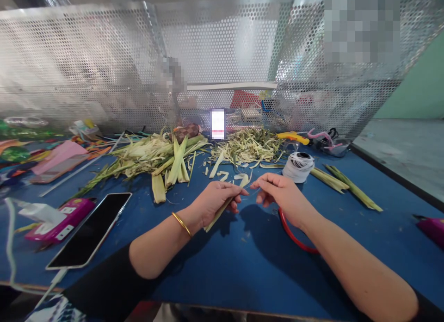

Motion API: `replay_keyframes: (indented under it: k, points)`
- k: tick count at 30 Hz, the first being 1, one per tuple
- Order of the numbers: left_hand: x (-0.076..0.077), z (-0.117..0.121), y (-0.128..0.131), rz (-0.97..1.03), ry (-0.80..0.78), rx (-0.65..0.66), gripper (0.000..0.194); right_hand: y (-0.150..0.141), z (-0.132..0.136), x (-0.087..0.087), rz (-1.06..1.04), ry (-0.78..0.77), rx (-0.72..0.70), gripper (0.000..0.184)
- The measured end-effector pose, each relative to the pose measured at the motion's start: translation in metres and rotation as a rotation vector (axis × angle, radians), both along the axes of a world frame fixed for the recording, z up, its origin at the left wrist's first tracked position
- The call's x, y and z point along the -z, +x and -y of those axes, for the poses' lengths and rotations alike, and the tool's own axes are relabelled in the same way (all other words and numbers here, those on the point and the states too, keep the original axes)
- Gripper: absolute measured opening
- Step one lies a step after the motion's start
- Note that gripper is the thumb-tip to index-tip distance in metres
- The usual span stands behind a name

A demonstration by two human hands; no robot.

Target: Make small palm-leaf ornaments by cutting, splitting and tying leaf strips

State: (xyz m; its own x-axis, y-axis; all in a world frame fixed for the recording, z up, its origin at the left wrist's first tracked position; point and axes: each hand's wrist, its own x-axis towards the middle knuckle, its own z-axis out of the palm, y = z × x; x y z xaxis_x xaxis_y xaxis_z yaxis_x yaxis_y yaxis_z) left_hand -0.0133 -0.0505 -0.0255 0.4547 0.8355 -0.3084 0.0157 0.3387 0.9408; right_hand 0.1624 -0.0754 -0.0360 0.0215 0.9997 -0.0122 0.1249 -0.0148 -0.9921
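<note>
Fingers of your left hand [217, 199] were pinched around a narrow pale-green palm-leaf strip [222, 210], held just above the middle of the blue tabletop [243, 266]. Your right hand [280, 195] met it fingertip to fingertip, pinched shut on something too thin to make out. A white spool of thread [298, 166] stood just beyond, a red ring [294, 236] under your right wrist.

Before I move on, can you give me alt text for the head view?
Two bare hands meet above a blue table: the left hand holds a pale leaf strip, and the right hand pinches at its tip. Behind lie a pile of green leaves, a white spool and, at left, a dark phone.
</note>
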Motion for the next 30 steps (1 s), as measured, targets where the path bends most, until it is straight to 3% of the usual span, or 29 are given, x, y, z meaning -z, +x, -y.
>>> replay_keyframes:
  k: [4, 7, 14, 22, 26, 30]
  points:
    - [0.002, -0.001, -0.001, -0.052, 0.083, 0.035, 0.017, 0.0, 0.002, -0.003, -0.232, -0.101, -0.027, 0.025]
    - [0.004, -0.002, -0.001, -0.108, 0.168, 0.057, 0.02, 0.001, 0.003, -0.004, -0.223, -0.045, -0.036, 0.023]
    - [0.005, -0.003, -0.001, -0.181, 0.244, 0.071, 0.019, 0.002, 0.005, -0.003, 0.18, 0.231, 0.057, 0.014]
    - [0.008, -0.006, -0.001, -0.046, 0.056, 0.032, 0.015, 0.003, 0.007, -0.002, 0.507, 0.476, 0.105, 0.016]
    - [0.008, -0.005, -0.002, -0.195, 0.177, 0.076, 0.019, 0.004, 0.012, -0.004, 0.704, 0.66, -0.008, 0.015]
    - [0.003, 0.0, -0.004, -0.472, 0.45, 0.26, 0.022, 0.005, 0.014, -0.006, 0.838, 0.758, -0.091, 0.019]
